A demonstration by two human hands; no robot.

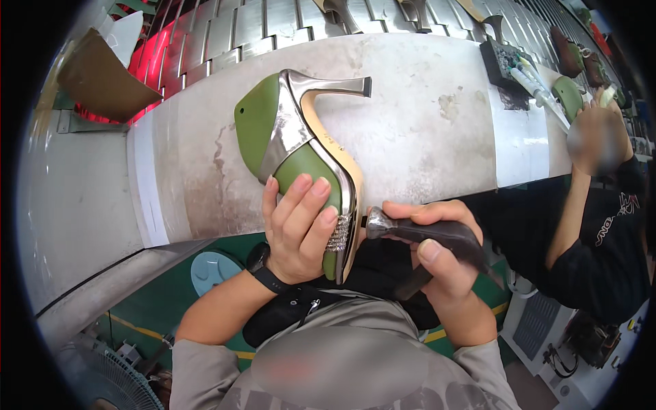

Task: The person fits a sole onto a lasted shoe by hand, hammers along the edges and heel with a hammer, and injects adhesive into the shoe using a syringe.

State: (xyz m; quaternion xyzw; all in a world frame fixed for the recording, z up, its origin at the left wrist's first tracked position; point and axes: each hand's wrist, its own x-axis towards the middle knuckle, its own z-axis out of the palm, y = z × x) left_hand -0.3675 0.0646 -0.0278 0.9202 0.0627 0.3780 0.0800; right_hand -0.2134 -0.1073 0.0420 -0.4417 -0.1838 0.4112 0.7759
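Observation:
A high-heeled shoe point(295, 133) with silvery straps, a silver heel and a beige sole is fitted on a green shoe last point(256, 123). It lies on its side, heel pointing away to the right, toe toward me. My left hand point(294, 229) wraps over its forefoot, fingers next to a band of sparkling stones point(338, 234). Dark metal lasting pincers point(437, 232) are gripped in my right hand point(451, 263). Their blunt, flared hammer face is at the edge of the sole near the toe; I cannot tell whether it touches.
Beneath the shoe runs a pale, stained worktop point(424, 123). Beyond it, a metal slat conveyor point(260, 27) carries several shoes. A black box point(502, 65) and white tubes point(540, 89) stand to the right, near a co-worker's hands point(601, 133). A curved brown board point(102, 78) is at left.

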